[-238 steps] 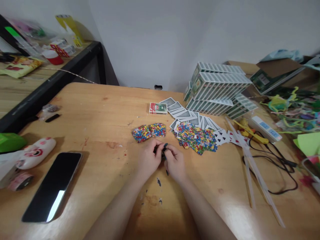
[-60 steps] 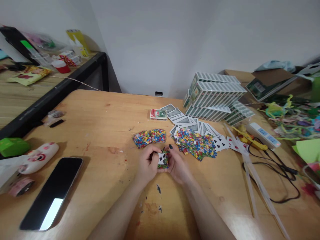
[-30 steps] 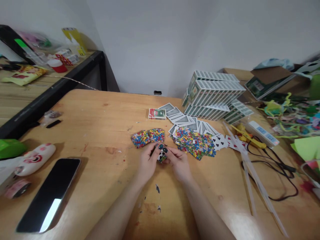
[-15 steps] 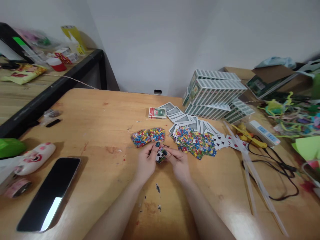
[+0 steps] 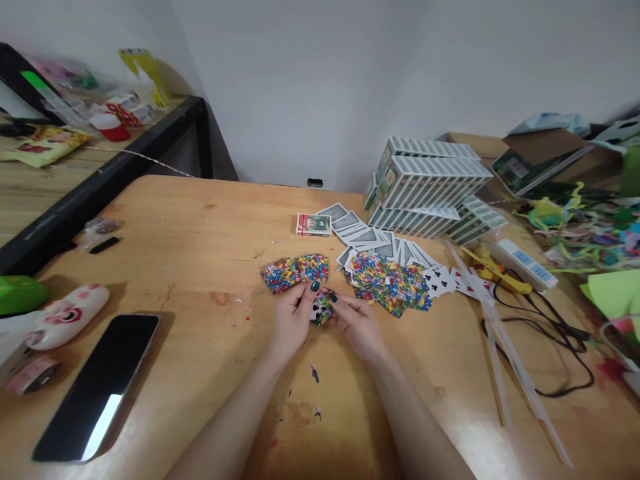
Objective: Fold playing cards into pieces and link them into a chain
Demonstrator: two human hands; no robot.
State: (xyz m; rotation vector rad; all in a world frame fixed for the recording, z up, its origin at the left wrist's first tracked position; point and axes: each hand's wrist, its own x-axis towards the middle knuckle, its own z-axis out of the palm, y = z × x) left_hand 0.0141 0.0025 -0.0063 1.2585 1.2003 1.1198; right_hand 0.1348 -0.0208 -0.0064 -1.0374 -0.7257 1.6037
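Note:
A few playing cards, with black marks on white and coloured patterned parts, are held between both hands at the centre. My left hand pinches their left side with the thumb on top. My right hand has its thumb and fingers closed on their right side. Just beyond lie two small piles of colourful cards. A wide spread of the same colourful cards is right of the hands, with grey-backed cards fanned behind it. A red and green card box lies farther back.
Stacked card cartons stand at the back right. A power strip, black cable, yellow tool and clear sticks lie right. A phone and a white toy-like item are left.
My right hand has shifted slightly, its thumb a little farther right and up, and more of the coloured pattern shows on the held cards. The view has moved very slightly.

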